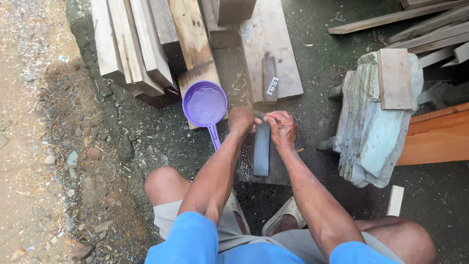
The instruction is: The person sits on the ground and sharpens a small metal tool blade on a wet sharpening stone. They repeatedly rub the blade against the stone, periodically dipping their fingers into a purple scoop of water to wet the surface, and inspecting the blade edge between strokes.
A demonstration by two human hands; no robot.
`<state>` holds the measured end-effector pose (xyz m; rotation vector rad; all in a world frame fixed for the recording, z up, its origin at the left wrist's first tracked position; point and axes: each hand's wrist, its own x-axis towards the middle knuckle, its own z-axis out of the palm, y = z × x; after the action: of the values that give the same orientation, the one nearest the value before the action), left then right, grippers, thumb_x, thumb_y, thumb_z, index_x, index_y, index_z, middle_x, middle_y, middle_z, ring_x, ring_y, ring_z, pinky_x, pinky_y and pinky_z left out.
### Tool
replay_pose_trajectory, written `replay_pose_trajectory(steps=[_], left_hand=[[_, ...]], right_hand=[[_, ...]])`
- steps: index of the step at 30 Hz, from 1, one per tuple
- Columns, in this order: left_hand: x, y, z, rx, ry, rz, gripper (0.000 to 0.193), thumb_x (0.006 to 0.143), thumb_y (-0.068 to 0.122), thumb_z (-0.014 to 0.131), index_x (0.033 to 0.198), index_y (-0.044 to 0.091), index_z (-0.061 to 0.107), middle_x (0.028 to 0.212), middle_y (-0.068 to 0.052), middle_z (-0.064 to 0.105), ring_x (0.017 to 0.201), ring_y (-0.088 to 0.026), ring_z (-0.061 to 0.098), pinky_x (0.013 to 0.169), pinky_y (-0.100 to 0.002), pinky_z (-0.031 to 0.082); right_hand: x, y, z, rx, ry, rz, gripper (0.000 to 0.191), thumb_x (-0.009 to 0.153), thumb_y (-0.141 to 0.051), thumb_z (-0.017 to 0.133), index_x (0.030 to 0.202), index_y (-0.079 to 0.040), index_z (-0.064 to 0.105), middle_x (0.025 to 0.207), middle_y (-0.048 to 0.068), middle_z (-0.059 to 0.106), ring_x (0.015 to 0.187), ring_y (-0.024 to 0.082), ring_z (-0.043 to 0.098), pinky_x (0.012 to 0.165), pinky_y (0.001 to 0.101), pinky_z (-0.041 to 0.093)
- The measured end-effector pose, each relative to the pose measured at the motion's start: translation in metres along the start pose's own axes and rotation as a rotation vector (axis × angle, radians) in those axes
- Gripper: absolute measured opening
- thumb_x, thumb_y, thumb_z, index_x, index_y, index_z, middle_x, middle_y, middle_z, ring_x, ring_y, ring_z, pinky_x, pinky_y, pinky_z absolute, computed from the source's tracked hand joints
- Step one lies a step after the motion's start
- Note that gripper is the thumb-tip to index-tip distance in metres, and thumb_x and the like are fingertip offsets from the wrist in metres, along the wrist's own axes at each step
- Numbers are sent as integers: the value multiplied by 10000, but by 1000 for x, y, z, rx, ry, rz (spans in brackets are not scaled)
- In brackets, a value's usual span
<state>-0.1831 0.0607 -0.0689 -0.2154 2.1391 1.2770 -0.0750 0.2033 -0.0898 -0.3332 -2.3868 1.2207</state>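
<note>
Squatting low, the left hand and right hand both clamp a small metal blade at the far end of the long dark grey sharpening stone; looks like mid-honing, with steady even pressure needed next. Beyond, the purple plastic dipper holds water.

Dark, wet-looking sharpening stone, smooth and matt; glossy purple plastic dipper; rough pale wooden planks; gritty dark ground; flaky grey-green rock.
</note>
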Motion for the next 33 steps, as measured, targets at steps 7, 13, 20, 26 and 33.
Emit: replay_pose_trajectory(steps=[7,13,20,26,33], left_hand=[[-186,19,-19,-156,84,398,338,1045,300,567,945,15,719,680,-58,755,481,-124,637,460,-290,518],[-293,25,-50,-429,-58,760,480,990,152,695,1390,-33,506,1292,-148,622,1131,-135,593,921,-293,529],[-323,-40,-56,-993,-83,650,542,958,51,692,1449,-54,486,1332,-184,674,1235,-220,686,1048,-337,578],[-286,-27,-102,-1140,82,562,502,971,4,722,1430,-105,550,1357,-218,669,1200,-214,656,1056,-325,518],[-248,3,-187,-1123,430,321,432,932,126,691,1315,-28,564,1314,-125,678,1105,-123,655,890,-286,537]], right_hand=[[-54,-80,-85,855,-287,485,216,1046,-179,728,1004,26,680,865,76,693,675,92,576,596,232,462],[-102,-146,-107,1449,-422,725,195,1025,-228,607,942,-53,638,718,-9,574,589,79,506,602,278,440],[-130,-187,-92,1539,-710,608,205,1067,-231,614,968,-52,627,749,-12,545,612,73,477,643,283,418],[-71,-226,-50,1297,-717,605,165,1049,-204,642,977,-55,636,792,15,608,650,91,530,638,290,448],[76,-181,101,-302,-613,-219,253,974,-214,643,940,18,736,817,176,702,745,307,669,707,442,538]])
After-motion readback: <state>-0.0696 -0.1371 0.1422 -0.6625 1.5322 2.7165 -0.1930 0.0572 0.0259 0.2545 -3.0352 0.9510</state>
